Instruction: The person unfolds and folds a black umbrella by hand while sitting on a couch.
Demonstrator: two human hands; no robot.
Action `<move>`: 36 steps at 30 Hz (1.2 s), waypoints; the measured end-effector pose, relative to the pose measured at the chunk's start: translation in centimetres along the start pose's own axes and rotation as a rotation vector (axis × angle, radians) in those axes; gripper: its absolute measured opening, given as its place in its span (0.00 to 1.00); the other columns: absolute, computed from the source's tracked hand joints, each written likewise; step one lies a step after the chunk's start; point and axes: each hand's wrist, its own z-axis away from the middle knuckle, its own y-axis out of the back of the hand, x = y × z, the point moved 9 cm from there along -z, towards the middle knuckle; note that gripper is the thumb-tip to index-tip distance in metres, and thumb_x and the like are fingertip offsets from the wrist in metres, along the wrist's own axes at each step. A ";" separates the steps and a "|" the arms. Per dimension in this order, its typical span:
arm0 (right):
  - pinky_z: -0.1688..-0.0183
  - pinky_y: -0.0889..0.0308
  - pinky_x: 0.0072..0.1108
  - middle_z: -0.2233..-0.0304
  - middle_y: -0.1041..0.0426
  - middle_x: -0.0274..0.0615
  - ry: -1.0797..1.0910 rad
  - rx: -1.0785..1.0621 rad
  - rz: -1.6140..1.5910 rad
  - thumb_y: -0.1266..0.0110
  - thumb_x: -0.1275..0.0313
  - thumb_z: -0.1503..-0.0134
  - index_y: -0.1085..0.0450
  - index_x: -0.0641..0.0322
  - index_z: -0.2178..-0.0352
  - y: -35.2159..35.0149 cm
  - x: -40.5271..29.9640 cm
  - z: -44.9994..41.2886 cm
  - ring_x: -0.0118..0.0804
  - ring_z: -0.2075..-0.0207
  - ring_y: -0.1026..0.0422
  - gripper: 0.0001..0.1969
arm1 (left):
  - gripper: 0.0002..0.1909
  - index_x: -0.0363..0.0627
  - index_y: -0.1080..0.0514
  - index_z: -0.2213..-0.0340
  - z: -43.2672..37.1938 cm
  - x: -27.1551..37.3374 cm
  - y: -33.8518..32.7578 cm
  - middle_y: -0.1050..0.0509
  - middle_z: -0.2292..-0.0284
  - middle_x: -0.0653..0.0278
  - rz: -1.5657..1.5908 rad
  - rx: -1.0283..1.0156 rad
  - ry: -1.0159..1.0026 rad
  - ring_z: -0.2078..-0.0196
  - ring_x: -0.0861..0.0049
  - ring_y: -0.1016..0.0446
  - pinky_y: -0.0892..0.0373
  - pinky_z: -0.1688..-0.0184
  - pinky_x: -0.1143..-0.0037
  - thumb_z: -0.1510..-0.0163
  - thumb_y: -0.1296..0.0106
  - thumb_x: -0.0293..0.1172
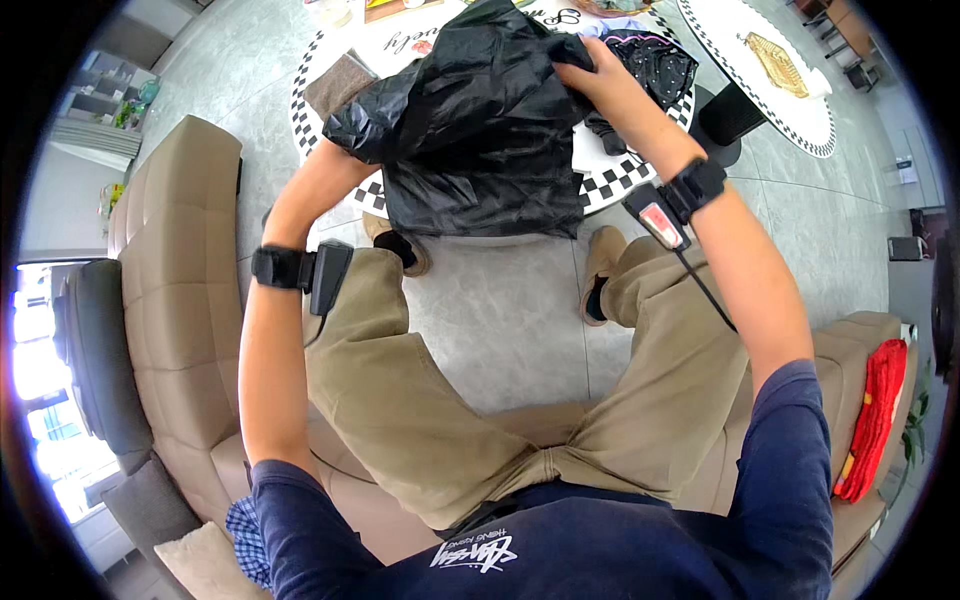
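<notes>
A large crinkled black plastic bag [487, 142] is spread between my hands, its lower part hanging over the near edge of the round table [305, 124]. The fingers of my right hand [600, 71] pinch the bag's upper right corner. On the other side, my left hand [346, 163] goes under or into a fold of the bag, so its fingers are hidden. Just beyond that fold lies a brown folded cloth [337, 81]. Near my right hand is a bunched black fabric item [652, 64] with small light dots and a pink trim line.
A second round table [742, 37] at the far right holds a woven golden tray [776, 64]. The beige sofa [180, 247] curves round on the left, with a red textile [874, 420] on its right side. Cables run from devices strapped to both wrists.
</notes>
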 end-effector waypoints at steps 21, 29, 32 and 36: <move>0.58 0.38 0.31 0.67 0.31 0.43 0.636 -0.218 0.779 0.49 0.78 0.59 0.34 0.63 0.61 -8.0 2.7 3.9 0.47 0.62 0.33 0.18 | 0.27 0.42 0.34 0.53 0.0 4.2 -6.8 0.30 0.55 0.55 -0.090 0.166 -0.293 0.52 0.59 0.32 0.36 0.50 0.69 0.58 0.44 0.21; 0.50 0.40 0.32 0.55 0.35 0.46 0.416 -0.492 0.985 0.40 0.62 0.52 0.33 0.63 0.64 -11.1 8.7 4.1 0.46 0.52 0.36 0.19 | 0.18 0.39 0.30 0.56 0.2 0.5 -11.8 0.32 0.53 0.55 -0.162 0.034 -0.213 0.51 0.59 0.34 0.39 0.48 0.67 0.50 0.51 0.28; 0.44 0.44 0.33 0.46 0.39 0.51 0.481 -0.373 0.938 0.45 0.60 0.48 0.34 0.64 0.59 -10.5 8.2 1.8 0.49 0.46 0.40 0.21 | 0.18 0.38 0.32 0.52 -2.0 -1.3 -11.5 0.35 0.47 0.53 0.013 0.018 -0.226 0.45 0.59 0.37 0.43 0.42 0.67 0.43 0.58 0.30; 0.40 0.48 0.34 0.42 0.43 0.52 0.391 -0.317 0.957 0.52 0.53 0.45 0.39 0.65 0.47 -9.9 11.6 -1.7 0.49 0.40 0.45 0.31 | 0.25 0.42 0.40 0.45 -5.0 -3.4 -11.5 0.40 0.43 0.55 -0.276 0.083 -0.262 0.41 0.62 0.42 0.48 0.39 0.67 0.45 0.57 0.28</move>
